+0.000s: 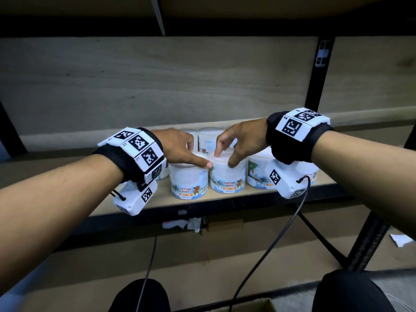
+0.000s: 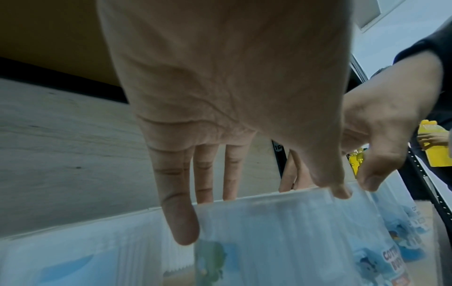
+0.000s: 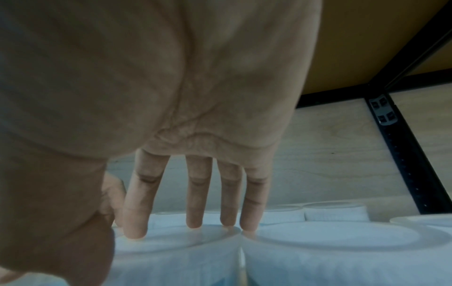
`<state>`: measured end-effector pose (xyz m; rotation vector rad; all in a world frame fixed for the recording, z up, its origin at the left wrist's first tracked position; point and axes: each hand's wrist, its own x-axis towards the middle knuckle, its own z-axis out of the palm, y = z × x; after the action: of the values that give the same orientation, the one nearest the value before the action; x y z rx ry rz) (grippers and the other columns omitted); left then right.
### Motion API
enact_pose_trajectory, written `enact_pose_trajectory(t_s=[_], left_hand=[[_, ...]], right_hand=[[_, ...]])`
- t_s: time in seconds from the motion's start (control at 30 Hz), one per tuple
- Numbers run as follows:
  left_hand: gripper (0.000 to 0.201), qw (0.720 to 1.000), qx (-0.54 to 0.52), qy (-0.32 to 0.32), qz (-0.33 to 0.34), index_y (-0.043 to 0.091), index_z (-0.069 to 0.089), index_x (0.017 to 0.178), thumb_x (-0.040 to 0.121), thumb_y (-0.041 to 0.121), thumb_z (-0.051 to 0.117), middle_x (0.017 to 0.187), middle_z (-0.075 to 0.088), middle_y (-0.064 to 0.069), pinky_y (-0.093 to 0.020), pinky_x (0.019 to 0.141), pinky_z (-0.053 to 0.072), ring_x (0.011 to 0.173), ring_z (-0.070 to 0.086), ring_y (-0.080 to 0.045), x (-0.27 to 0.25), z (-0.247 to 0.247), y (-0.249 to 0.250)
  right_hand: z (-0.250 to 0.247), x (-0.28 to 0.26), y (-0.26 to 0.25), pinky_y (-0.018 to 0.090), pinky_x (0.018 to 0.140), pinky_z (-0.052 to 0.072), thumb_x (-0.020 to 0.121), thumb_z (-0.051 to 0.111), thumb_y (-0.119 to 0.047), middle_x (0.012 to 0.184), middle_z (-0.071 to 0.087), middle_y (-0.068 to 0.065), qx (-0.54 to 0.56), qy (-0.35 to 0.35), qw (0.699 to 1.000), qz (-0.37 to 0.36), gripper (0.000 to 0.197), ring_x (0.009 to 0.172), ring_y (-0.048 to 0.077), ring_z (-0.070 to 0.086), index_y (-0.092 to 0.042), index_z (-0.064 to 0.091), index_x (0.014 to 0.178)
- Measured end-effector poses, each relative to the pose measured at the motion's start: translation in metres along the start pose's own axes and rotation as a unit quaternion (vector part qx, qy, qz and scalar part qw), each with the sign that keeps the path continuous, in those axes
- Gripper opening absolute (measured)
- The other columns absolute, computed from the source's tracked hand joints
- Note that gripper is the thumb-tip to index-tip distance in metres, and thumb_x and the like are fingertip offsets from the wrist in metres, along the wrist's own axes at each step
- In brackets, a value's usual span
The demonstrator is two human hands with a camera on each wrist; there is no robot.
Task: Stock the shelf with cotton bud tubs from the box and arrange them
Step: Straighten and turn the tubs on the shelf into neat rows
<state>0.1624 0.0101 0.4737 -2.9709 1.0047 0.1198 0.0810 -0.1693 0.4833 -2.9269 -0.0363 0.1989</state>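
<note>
Head view showed the pale wooden shelf board with its black metal front edge (image 1: 227, 202) running across in front of me, backed by a light plywood panel (image 1: 157, 82). On it stood a cluster of clear round plastic cotton bud tubs with white lids and blue cartoon labels. The front row held three side by side and touching: a left tub (image 1: 188, 181), a middle tub (image 1: 227, 176) and a right tub (image 1: 258, 174), the last partly hidden by my wrist camera. At least one more tub (image 1: 208, 138) stood in the row behind.

My right hand (image 1: 242, 140) was arched over the middle tub, fingers (image 3: 195, 203) spread apart with their tips resting on its lid and the thumb against its front rim. Whether that counted as a firm hold, I could not tell. My left hand (image 1: 177, 146) reached in from the left, fingers (image 2: 182, 218) straight and apart, thumb tip touching the middle tub's upper left rim, the other fingers lying down its far side.

Two black cables (image 1: 265, 255) hung from my wrists, below the shelf.
</note>
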Motion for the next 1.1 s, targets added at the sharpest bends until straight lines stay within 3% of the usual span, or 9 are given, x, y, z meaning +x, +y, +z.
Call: enact_pose_trajectory(t_s=[0.13,0.27,0.43,0.6,0.77,0.97,1.03,1.1], left_hand=[[0.080,1.000,0.005,0.003,0.002,0.024,0.057,0.115,0.063,0.085,0.059,0.116,0.060,0.000,-0.031,0.079,0.051,0.071,0.053,-0.006,0.000,0.000,0.002],[0.080,1.000,0.002,0.008,0.002,0.025,0.058,0.114,0.062,0.085,0.060,0.115,0.061,0.000,-0.031,0.079,0.053,0.073,0.055,-0.007,0.000,0.000,0.002],[0.083,1.000,0.004,0.016,-0.010,0.025,0.058,0.113,0.059,0.088,0.058,0.113,0.062,0.000,-0.033,0.082,0.055,0.074,0.060,-0.011,-0.003,0.001,0.003],[0.084,0.998,0.042,0.029,-0.022,0.016,0.060,0.118,0.070,0.085,0.051,0.118,0.061,-0.005,-0.028,0.074,0.047,0.063,0.051,-0.007,-0.007,0.001,0.010],[0.088,0.997,0.067,0.025,-0.029,0.011,0.060,0.119,0.072,0.085,0.048,0.120,0.062,-0.009,-0.029,0.078,0.047,0.061,0.051,-0.008,-0.008,0.001,0.014],[0.088,0.997,0.069,0.014,-0.012,0.018,0.057,0.129,0.075,0.086,0.041,0.133,0.056,-0.002,-0.030,0.086,0.045,0.067,0.051,-0.011,-0.006,-0.003,0.006],[0.083,0.998,0.057,0.026,-0.005,0.022,0.057,0.127,0.075,0.086,0.041,0.131,0.058,0.002,-0.031,0.089,0.045,0.064,0.049,-0.006,-0.003,-0.004,-0.002],[0.078,0.998,0.042,0.039,-0.003,0.026,0.059,0.121,0.074,0.086,0.044,0.127,0.060,0.004,-0.031,0.091,0.047,0.068,0.052,-0.006,-0.002,-0.006,-0.015]], right_hand=[[0.000,-0.003,0.001,0.025,0.097,0.042,0.079,0.078,-0.032,0.129,0.059,-0.006,0.001,0.009,1.000,-0.007,0.022,0.115,0.009,0.055,-0.038,0.067,0.097],[0.001,-0.003,0.005,0.021,0.086,0.037,0.079,0.079,-0.032,0.128,0.061,-0.004,-0.001,0.024,0.999,-0.022,0.017,0.096,-0.001,0.051,-0.034,0.069,0.093],[0.003,-0.001,0.007,0.027,0.096,0.044,0.077,0.080,-0.032,0.125,0.062,-0.006,-0.001,0.038,0.999,-0.033,0.015,0.103,0.003,0.052,-0.031,0.071,0.090],[0.004,-0.001,0.010,0.024,0.090,0.044,0.078,0.079,-0.031,0.119,0.065,-0.009,0.005,0.042,0.998,-0.041,0.014,0.096,-0.002,0.053,-0.028,0.071,0.089],[0.005,-0.003,0.013,0.023,0.088,0.043,0.078,0.079,-0.033,0.119,0.064,-0.009,0.011,0.039,0.998,-0.045,0.013,0.091,-0.011,0.052,-0.031,0.071,0.088],[-0.003,-0.001,0.007,0.034,0.106,0.042,0.076,0.076,-0.048,0.119,0.064,-0.012,0.002,0.030,0.999,-0.016,0.020,0.114,0.007,0.056,-0.039,0.071,0.093],[-0.007,0.000,0.000,0.030,0.099,0.047,0.079,0.074,-0.048,0.117,0.066,-0.009,0.006,0.034,0.999,-0.011,0.023,0.113,0.013,0.059,-0.039,0.070,0.099],[-0.012,0.001,-0.010,0.019,0.079,0.052,0.082,0.073,-0.045,0.119,0.066,-0.003,0.005,0.031,0.999,-0.010,0.026,0.110,0.018,0.062,-0.037,0.069,0.107]])
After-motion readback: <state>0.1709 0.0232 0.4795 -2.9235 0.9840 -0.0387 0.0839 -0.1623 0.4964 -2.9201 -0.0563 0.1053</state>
